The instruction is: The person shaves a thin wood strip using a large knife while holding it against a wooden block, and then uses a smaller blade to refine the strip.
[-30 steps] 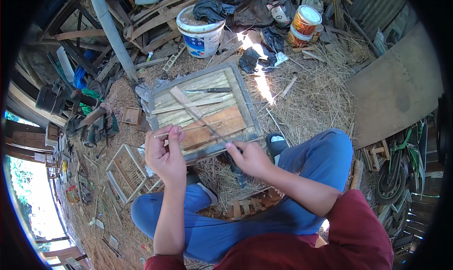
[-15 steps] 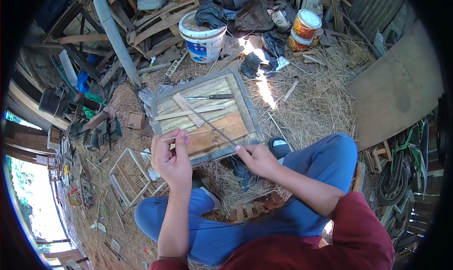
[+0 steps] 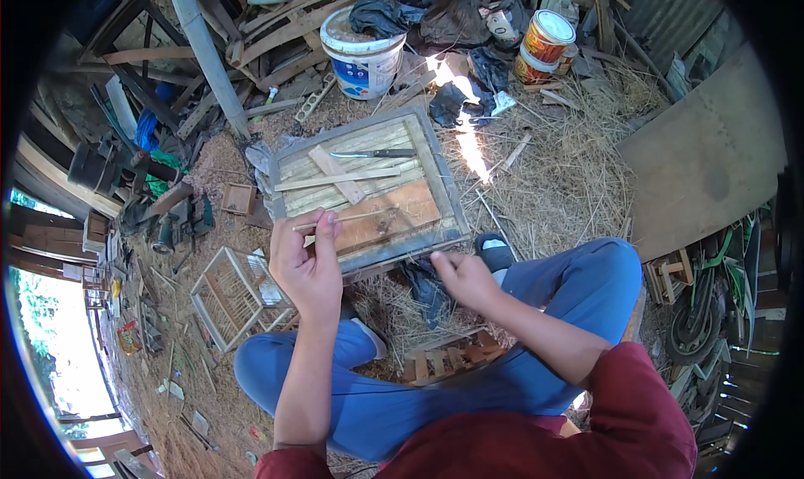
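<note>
As straw and scraps spread across the floor, one person in a maroon top and blue trousers sits with both knees bent, one broad flat panel at the far right. One low, framed counter of wooden slats rests before the person. Beyond it stands one large white bucket, one black plastic bag draped at its mouth and largely hiding the inside. One slatted wooden cage sits to the left, near a bent knee. Two orange tubs stand stacked at upper right, the top one's white lid concealing its contents. One orange-brown board lies on the counter's near side. One shallow wooden box rests left of the counter, its contents too small to tell. The right hand is curled near the counter's front edge; whether it grips anything cannot be told. One narrow strip crosses one broader strip on the slats, with one dark-handled knife just beyond. One thin stick is pinched between the left hand's thumb and fingers, its far end over the board.
</note>
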A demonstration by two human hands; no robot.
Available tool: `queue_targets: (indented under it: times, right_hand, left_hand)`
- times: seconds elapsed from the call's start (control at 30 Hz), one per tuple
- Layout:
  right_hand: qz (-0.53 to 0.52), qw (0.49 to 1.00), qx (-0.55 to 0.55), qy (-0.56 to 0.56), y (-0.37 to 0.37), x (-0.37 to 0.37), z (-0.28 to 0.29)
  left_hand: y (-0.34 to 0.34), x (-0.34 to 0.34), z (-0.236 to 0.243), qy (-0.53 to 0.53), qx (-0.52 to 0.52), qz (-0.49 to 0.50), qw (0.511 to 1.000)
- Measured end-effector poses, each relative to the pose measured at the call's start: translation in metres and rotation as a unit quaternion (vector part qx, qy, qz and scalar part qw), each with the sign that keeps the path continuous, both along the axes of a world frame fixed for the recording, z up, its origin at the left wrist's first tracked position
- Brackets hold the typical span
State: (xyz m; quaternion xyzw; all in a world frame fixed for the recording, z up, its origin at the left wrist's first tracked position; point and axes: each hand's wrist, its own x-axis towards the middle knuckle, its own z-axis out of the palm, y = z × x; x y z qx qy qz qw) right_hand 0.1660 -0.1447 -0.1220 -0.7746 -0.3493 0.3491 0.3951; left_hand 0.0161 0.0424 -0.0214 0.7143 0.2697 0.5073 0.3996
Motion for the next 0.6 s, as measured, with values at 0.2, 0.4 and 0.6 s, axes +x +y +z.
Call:
queue_targets:
  times: [0.2, 0.4, 0.6]
  right_hand:
    - [0.036, 0.998, 0.040, -0.026, -0.005, -0.004, 0.013]
    - [-0.004, 1.000, -0.014, -0.015, 0.000, 0.020, -0.026]
    - [-0.014, 0.995, -0.088, 0.036, -0.001, 0.016, -0.018]
  left_hand:
    - [0.003, -0.004, 0.006, 0.021, 0.019, -0.003, 1.000]
    - [0.012, -0.001, 0.004, 0.017, -0.024, -0.006, 1.000]
    - [0.012, 0.005, 0.007, 0.006, -0.056, -0.018, 0.998]
